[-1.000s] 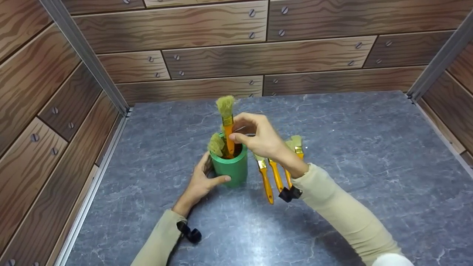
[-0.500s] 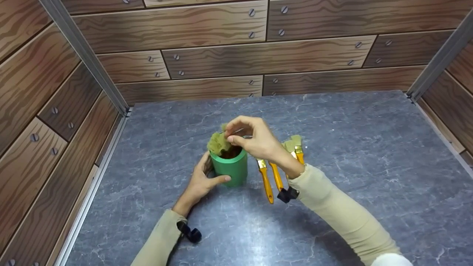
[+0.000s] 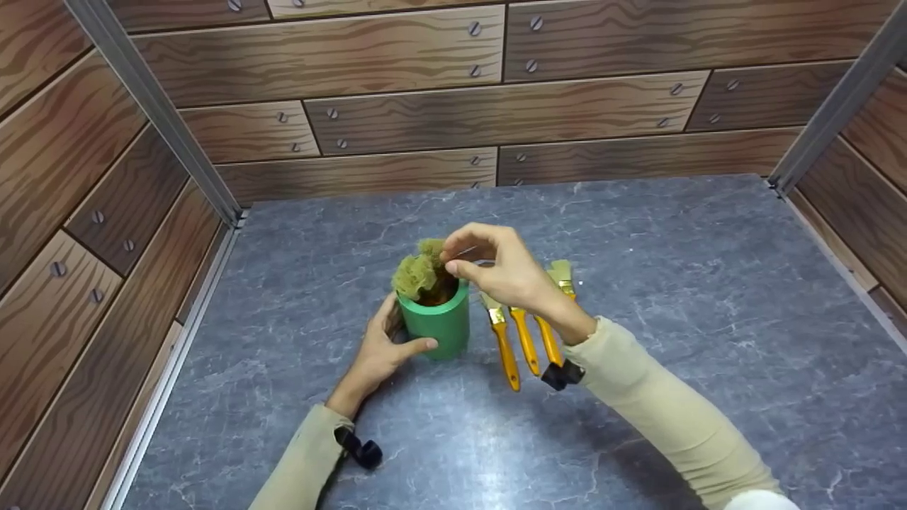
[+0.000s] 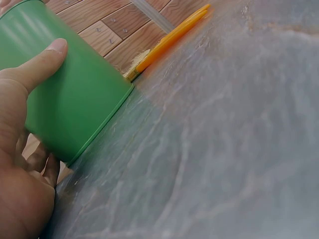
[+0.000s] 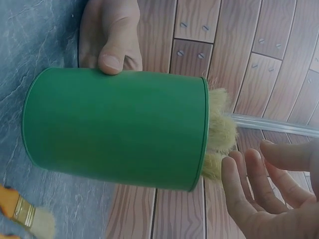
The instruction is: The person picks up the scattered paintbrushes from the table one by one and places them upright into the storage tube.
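Note:
A green cylindrical cup (image 3: 438,331) stands upright on the table, with several paintbrushes in it. Their pale bristles (image 3: 414,276) stick out above the rim, and the handles are hidden inside. My left hand (image 3: 379,347) grips the cup from the left, thumb (image 4: 47,62) on the near side and fingers round the back. Just over the rim, on the right, is my right hand (image 3: 506,269), its fingers (image 5: 256,174) loosely bent beside the bristles with nothing held. Several more paintbrushes (image 3: 504,350) with orange handles lie side by side under the right forearm.
The grey marbled table (image 3: 673,283) is bounded by wood-patterned walls (image 3: 397,120) at the back and sides. Metal posts (image 3: 159,113) rise at the back corners. A black strap (image 3: 360,446) sits at the left wrist.
A paintbrush that my right hand held above the cup has gone down into it. The right fingers have let go and drawn slightly right. My left hand still holds the cup.

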Demonstrator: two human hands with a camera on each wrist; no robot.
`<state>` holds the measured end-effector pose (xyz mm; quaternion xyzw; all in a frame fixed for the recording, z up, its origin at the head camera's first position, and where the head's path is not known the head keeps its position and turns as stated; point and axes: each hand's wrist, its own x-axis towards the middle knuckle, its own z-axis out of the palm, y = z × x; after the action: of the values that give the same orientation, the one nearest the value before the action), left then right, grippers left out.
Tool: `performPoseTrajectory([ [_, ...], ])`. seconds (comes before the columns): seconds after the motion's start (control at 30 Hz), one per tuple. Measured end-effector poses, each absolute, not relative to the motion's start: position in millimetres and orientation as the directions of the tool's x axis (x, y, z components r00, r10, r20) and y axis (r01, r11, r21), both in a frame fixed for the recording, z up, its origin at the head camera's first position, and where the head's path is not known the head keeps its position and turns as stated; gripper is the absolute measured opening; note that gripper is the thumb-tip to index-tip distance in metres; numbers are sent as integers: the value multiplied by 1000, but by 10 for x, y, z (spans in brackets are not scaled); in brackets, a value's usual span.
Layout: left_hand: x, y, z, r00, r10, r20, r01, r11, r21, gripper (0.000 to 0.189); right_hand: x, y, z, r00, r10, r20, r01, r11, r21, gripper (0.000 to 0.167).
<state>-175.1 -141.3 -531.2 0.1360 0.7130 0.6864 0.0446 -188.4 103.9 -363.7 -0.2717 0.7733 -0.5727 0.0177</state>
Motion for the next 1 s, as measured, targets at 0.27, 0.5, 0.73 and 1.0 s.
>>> performPoseTrajectory([
  [0.27, -1746, -1416, -5326, -960, 254, 118, 124, 9, 992, 113, -1881, 1240, -3700, -873, -405, 272, -390, 245, -887, 17],
  [0.5, -1751, -1417, -5331, -960, 260, 107, 111, 3, 994, 115, -1875, 1419, -3789, -907, -360, 220, -335, 296, -895, 17],
  [0.73, -1744, -1429, -5313, -957, 262, 123, 128, 3, 992, 112, -1897, 1613, -3945, -927, -330, 180, -299, 356, -885, 20],
  [1.0, -1747, -1417, -5328, -960, 252, 125, 128, -2, 992, 113, -1905, 1865, -4127, -944, -292, 151, -272, 436, -858, 21],
])
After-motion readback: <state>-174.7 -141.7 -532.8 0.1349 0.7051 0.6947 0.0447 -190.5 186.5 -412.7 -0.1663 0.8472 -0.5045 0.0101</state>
